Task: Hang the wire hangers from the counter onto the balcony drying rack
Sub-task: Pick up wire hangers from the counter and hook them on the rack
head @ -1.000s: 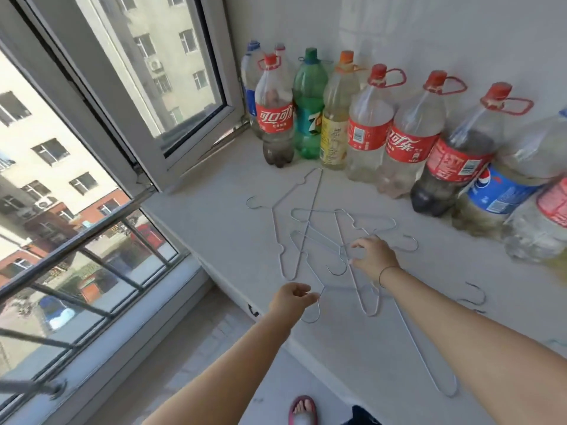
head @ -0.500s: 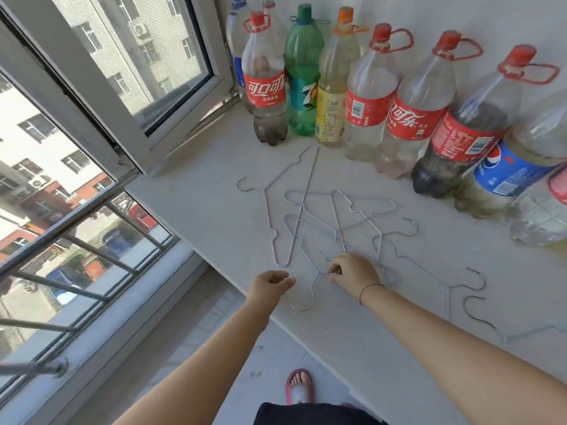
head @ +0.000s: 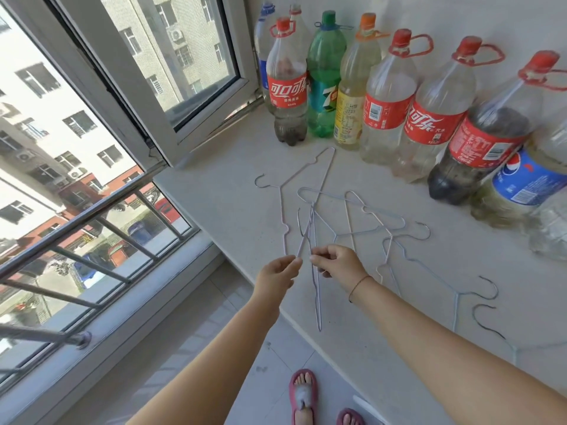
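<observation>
**Both hands pinch one wire hanger at the counter edge**

The wire hanger [head: 317, 297] is thin pale metal and hangs over the front edge of the counter [head: 214, 194]. The left hand [head: 277, 273] pinches one strand between thumb and forefinger. The right hand [head: 337, 262] pinches a strand just beside it, its other fingers curled. The hanger's hook is hard to separate from the other hangers [head: 352, 210], which lie tangled behind. Bottles [head: 385, 108] stand along the wall.
</observation>
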